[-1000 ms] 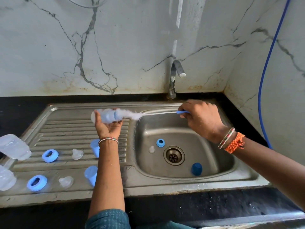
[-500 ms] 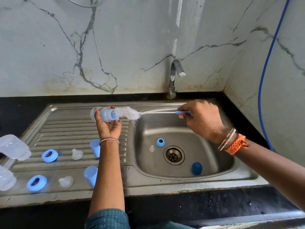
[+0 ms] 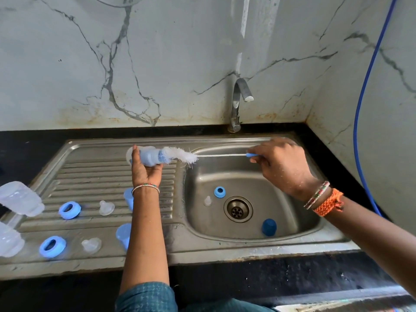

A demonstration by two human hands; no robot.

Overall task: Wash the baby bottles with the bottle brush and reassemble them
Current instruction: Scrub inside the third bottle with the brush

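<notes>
Sideways, left grip (image 3: pixel 145 171) clasps bottle (image 3: pixel 147 156); right grip (image 3: pixel 281 165) pinches brush handle (image 3: pixel 252 155).

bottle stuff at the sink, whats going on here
A person is scrubbing a baby bottle over the sink. The left hand holds the bottle on its side, and the right hand pinches the handle of a bottle brush, whose bristles are partly inside the bottle's mouth. The tap shows no water running. A ring, a teat and a dark blue cap lie in the basin. More bottles, rings, teats and caps sit apart on the drainboard, so nothing is reassembled yet.
</notes>
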